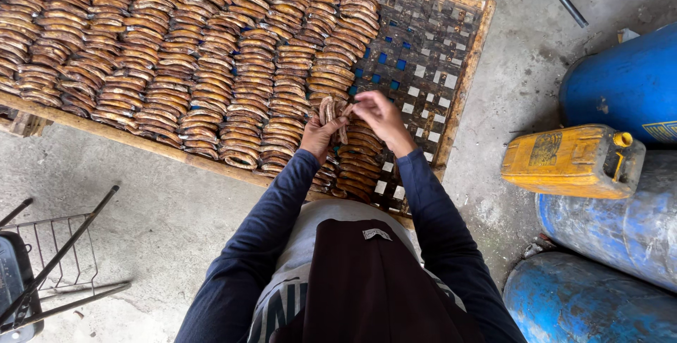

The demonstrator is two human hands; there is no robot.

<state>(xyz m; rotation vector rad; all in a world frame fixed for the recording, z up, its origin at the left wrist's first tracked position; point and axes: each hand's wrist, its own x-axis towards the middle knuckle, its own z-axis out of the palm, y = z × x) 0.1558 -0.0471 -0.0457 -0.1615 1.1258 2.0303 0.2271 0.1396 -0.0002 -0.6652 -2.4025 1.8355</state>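
Your left hand [321, 137] is closed around a small bunch of curved, wrinkled brown dried strips [328, 112]; your right hand [381, 119] pinches one beside it, just above the woven bamboo tray [430, 75] of overlapping rows

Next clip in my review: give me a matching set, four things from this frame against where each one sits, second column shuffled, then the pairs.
Things:
1. left hand
2. yellow jerrycan
3. wire rack
4. bare part of the woven tray

Places:
A. lying on its side by the blue drums
B. lower left, on the concrete floor
C. holding a small bunch of brown dried slices
D. right end, past the rows of slices

Pairs: 1-C, 2-A, 3-B, 4-D
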